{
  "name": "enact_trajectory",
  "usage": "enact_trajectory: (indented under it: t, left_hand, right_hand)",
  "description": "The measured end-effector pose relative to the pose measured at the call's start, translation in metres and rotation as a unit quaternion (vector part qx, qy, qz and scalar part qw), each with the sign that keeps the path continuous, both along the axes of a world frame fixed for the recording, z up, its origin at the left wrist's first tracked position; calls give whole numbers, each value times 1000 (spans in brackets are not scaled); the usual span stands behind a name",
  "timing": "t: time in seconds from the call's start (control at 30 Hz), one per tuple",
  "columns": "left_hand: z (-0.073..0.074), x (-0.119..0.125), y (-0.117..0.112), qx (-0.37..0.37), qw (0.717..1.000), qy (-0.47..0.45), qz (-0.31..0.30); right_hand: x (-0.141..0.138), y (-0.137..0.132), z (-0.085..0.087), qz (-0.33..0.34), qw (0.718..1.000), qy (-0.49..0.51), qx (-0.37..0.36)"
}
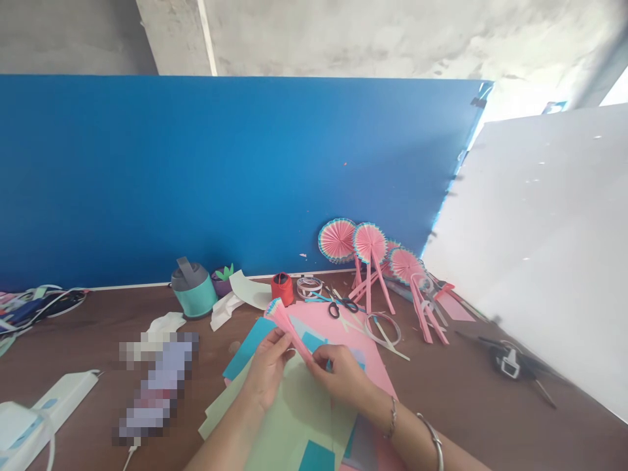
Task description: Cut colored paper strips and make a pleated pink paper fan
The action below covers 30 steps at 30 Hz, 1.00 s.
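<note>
A folded strip of pink pleated paper (289,325), blue and white at its far end, is held between my two hands above the sheets. My left hand (269,367) pinches it near the middle. At its near end, my right hand (338,373) grips it between thumb and fingers. Below lie pale green paper sheets (294,412), with pink paper (377,360) and blue paper (248,350) sticking out around them. Beyond the strip is a red spool of thread (282,288). Black-handled scissors (343,306) rest on the table right of it.
Several pink paper fans (370,243) with paper-strip handles lean against the blue partition (245,176). Rolls of tape (309,286) and a clear ring (383,329) lie nearby. At left stand a teal-and-grey container (193,291), a blurred-out phone-like object (161,386) and a power strip (53,412).
</note>
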<state>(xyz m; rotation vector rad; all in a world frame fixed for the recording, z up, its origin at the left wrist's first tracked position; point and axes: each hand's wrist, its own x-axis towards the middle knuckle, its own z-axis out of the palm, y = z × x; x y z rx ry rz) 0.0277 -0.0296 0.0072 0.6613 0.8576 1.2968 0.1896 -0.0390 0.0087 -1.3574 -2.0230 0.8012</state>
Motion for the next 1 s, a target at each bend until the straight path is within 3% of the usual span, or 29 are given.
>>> enact_trajectory:
  t: [0.2, 0.4, 0.47, 0.67, 0.73, 0.9, 1.0]
  left_hand:
    - [3, -15, 9, 14, 996, -27, 87]
    - [2, -20, 12, 27, 993, -29, 107]
    - [2, -18, 10, 30, 995, -18, 95]
    - [-2, -8, 4, 24, 986, 149, -73]
    - [-6, -4, 3, 40, 977, 186, -96]
    - [-16, -1, 7, 54, 974, 217, -35]
    - [-20, -3, 11, 37, 980, 197, -11]
  right_hand:
    - [0, 0, 0, 21, 999, -37, -4]
    - [0, 0, 1, 22, 999, -46, 4]
    - [0, 0, 1, 27, 998, -52, 12]
    - [1, 2, -4, 8, 997, -61, 41]
    - [0, 2, -6, -3, 997, -56, 50]
    - [8, 8, -3, 0, 999, -48, 23]
    - [22, 26, 5, -91, 989, -106, 55]
